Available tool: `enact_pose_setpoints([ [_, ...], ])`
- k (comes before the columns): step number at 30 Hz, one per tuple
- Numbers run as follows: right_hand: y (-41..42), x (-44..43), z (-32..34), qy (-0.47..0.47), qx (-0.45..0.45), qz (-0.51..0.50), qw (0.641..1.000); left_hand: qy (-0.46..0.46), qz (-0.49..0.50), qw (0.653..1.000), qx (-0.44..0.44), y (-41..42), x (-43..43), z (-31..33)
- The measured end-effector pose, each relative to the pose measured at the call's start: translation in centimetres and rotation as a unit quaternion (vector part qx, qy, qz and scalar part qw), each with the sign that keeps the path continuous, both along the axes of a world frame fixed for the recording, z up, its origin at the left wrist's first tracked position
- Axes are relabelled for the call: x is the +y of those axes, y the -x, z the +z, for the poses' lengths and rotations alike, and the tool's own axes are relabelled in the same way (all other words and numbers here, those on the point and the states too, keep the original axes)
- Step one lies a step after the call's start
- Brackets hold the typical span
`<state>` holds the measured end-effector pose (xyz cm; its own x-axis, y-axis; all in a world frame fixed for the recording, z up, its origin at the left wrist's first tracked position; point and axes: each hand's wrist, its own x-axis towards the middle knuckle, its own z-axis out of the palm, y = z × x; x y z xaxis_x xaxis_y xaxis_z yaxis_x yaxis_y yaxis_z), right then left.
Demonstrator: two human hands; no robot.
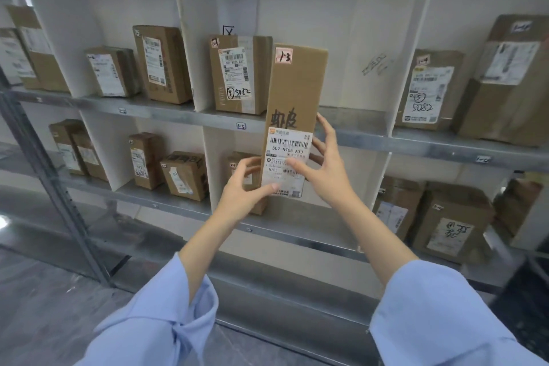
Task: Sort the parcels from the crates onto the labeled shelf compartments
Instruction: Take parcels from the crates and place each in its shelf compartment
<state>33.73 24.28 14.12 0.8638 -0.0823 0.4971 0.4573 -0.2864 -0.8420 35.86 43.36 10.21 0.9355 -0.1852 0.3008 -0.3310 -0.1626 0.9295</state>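
A tall narrow cardboard parcel [294, 89] stands upright in front of the shelf, with a pink "1-3" tag at its top and a white shipping label low down. My left hand [246, 190] grips its lower left edge, thumb on the label. My right hand [323, 163] holds its lower right side, fingers spread around the edge. The parcel's bottom hangs below the upper shelf board [356, 131], beside the small "1-3" compartment label [241, 126]. Another parcel [237, 74] tagged 1-3 stands in that compartment, to the left.
White dividers split the metal shelves into compartments. Boxes stand in the left compartments [160, 64] and at the right [430, 89]. The lower shelf holds several more parcels [184, 175]. A grey upright post [53, 187] rises at the left. The right half of the 1-3 compartment has free room.
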Motion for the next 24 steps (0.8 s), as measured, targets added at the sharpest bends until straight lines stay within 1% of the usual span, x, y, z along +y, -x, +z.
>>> enact_pose_setpoints([
  [4, -1.7, -1.3, 3.2, -0.003, -0.035, -0.015, 0.999, -0.088, -0.013, 0.994, -0.066, -2.1, 0.5, 4.1],
  [9, -5.1, -3.0, 6.7, 0.025, -0.068, -0.067, 0.995, -0.120, 0.018, 0.987, -0.101, -5.7, 1.9, 6.8],
  [11, -7.1, -4.2, 7.7, 0.032, -0.077, -0.089, 0.993, -0.152, 0.037, 0.979, -0.128, -7.2, 2.0, 7.3],
  [14, -10.3, -5.9, 8.6, 0.050, -0.079, -0.134, 0.987, -0.234, 0.062, 0.951, -0.193, -9.6, 1.9, 8.1],
  [16, -12.2, -6.8, 9.0, 0.049, -0.073, -0.152, 0.984, -0.302, 0.081, 0.918, -0.244, -11.3, 1.4, 8.8],
  [18, -13.9, -7.5, 9.3, 0.040, -0.067, -0.157, 0.984, -0.352, 0.092, 0.890, -0.274, -12.9, 0.6, 9.2],
  [21, -16.2, -8.3, 9.1, 0.023, -0.060, -0.159, 0.985, -0.396, 0.092, 0.863, -0.300, -15.5, -0.3, 9.4],
  [24, -18.4, -9.0, 8.3, 0.033, -0.041, -0.179, 0.983, -0.424, 0.084, 0.844, -0.318, -17.7, -0.9, 8.8],
])
